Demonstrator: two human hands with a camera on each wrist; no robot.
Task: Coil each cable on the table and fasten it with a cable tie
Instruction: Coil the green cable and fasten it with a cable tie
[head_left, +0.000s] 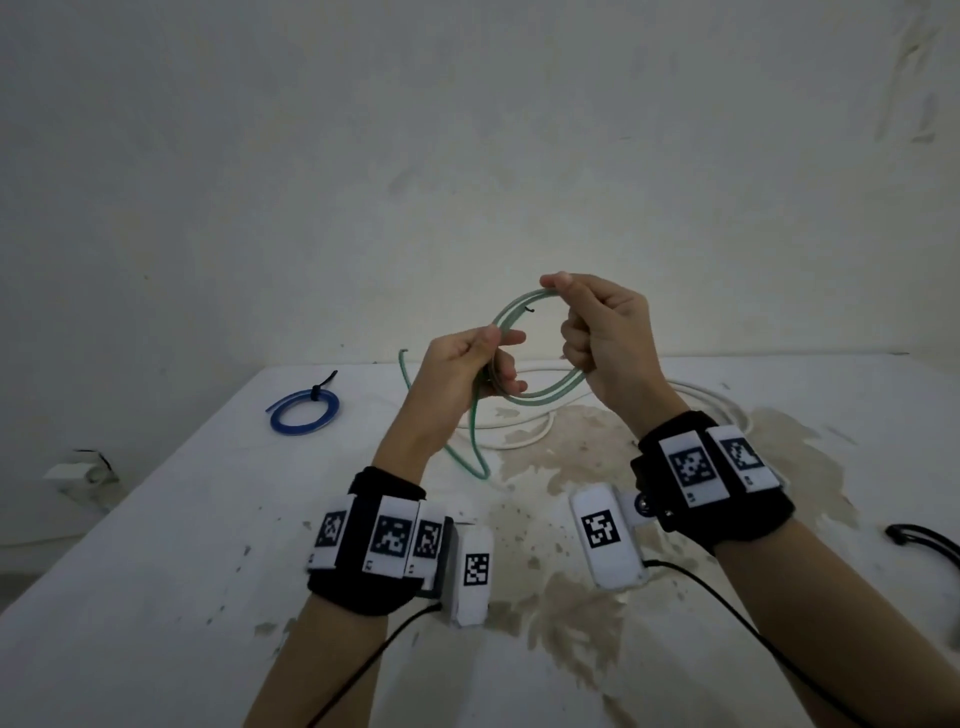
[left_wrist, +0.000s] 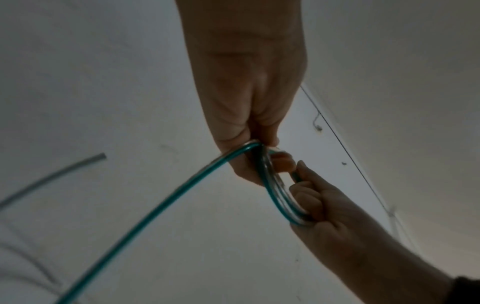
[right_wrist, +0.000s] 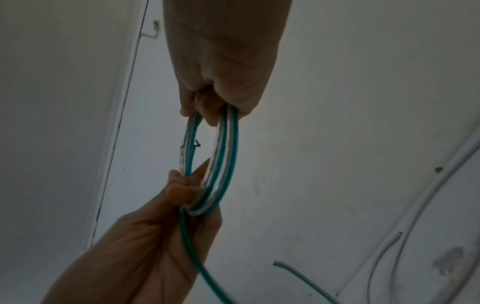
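Whitewashed walls back a stained white bench (head_left: 156, 519) as a person coils a green cable (head_left: 524, 397) above it. From the head view, the left hand (head_left: 467, 374) pinches one side of the loops, the right hand (head_left: 602, 338) curls round the opposite side, and the loose tail drops to the bench below the coil. Left of the coil lies a blue cable (head_left: 304, 413), already coiled and tied; a white cable (head_left: 519, 436) waits uncoiled behind the coil.

From the left wrist, the left hand (left_wrist: 249, 115) clamps the gathered turns while the tail (left_wrist: 145, 216) trails away.

From the right wrist, the right hand (right_wrist: 221, 67) grips the top of the coil (right_wrist: 223, 164); a small dark tip juts inside it, perhaps a tie.

Coiling appears unfinished: the tail likely needs one more wrap, then a tie.
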